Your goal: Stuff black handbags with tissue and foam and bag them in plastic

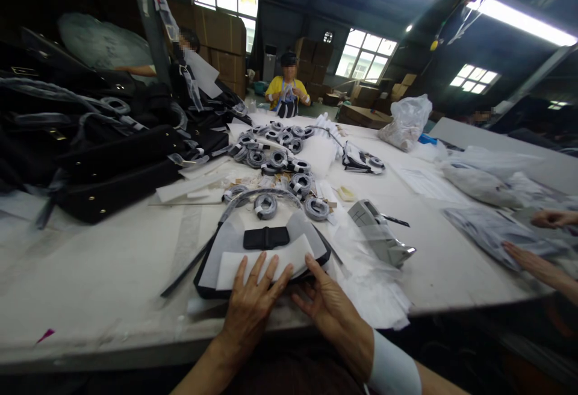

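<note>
In the lower middle of the frame, a black bag [208,292] lies flat on the white table [112,298], its handle [246,196] arching toward the top. A pale sheet [221,244] covers much of its face, with a small black case [265,238] on it and a white foam piece [289,254] overlapping it below.

The left hand [253,298] rests flat on the foam piece, fingers slightly apart. The right hand [336,307] is at the bag's lower right corner, one fingertip on the foam piece's edge and other fingers bent beneath; whether they clamp the bag I cannot tell.

Right of centre, a metallic dispenser [372,229] bears a dark mark of crossed strokes, rather like an "H". Farther right, a paper sheet [427,183] has faint lines too small to read. Wrapped coils [265,207] cluster at centre. At the right edge, another person's hand [533,264] touches a plastic-wrapped item [483,232].
</note>
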Motion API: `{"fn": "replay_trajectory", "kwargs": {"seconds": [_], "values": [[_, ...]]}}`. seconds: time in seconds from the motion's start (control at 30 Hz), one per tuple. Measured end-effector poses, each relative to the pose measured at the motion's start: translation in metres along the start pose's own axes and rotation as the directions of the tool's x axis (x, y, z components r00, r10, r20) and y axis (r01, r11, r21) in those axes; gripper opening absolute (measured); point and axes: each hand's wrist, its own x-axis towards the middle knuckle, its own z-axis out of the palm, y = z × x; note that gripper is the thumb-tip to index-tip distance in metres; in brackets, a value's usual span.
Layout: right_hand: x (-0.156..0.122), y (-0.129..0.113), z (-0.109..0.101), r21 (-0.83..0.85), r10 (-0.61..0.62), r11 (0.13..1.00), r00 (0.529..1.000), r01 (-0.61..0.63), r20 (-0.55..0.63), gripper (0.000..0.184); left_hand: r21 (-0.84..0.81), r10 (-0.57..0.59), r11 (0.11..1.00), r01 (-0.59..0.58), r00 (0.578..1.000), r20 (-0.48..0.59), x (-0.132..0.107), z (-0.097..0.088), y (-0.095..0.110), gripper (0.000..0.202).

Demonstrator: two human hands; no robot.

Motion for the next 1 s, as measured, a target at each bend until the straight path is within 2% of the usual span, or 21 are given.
{"fn": "replay_trajectory", "kwargs": {"seconds": [0.23, 0.43, 0.67, 0.87, 1.0], "values": [[0.014, 0.009, 0.002, 0.012, -0.067, 0.998, 0.993, 0.068, -0.094, 0.059, -0.026, 0.003, 1.0, -0.003, 1.0, 0.005, 0.002, -0.001, 0.004, 0.043], [0.025, 0.017, -0.001, 0.029, -0.046, 0.998, 0.989, 0.051, -0.143, 0.044, 0.012, 0.056, 0.998, -0.057, 0.998, 0.009, 0.005, -0.005, 0.01, 0.04], [0.011, 0.025, 0.014, 0.102, 0.033, 0.994, 0.997, -0.025, -0.069, 0.032, 0.142, -0.004, 0.99, 0.007, 1.0, -0.021, 0.004, 0.002, 0.01, 0.035], [0.012, 0.032, 0.024, 0.12, 0.088, 0.989, 0.995, -0.081, -0.053, 0.024, 0.12, -0.039, 0.992, 0.043, 0.999, -0.036, -0.004, 0.007, -0.004, 0.038], [0.01, 0.031, 0.03, 0.141, 0.098, 0.986, 0.994, -0.091, -0.043, 0.018, 0.121, -0.063, 0.99, 0.066, 0.998, -0.031, -0.006, 0.006, -0.006, 0.039]]}}
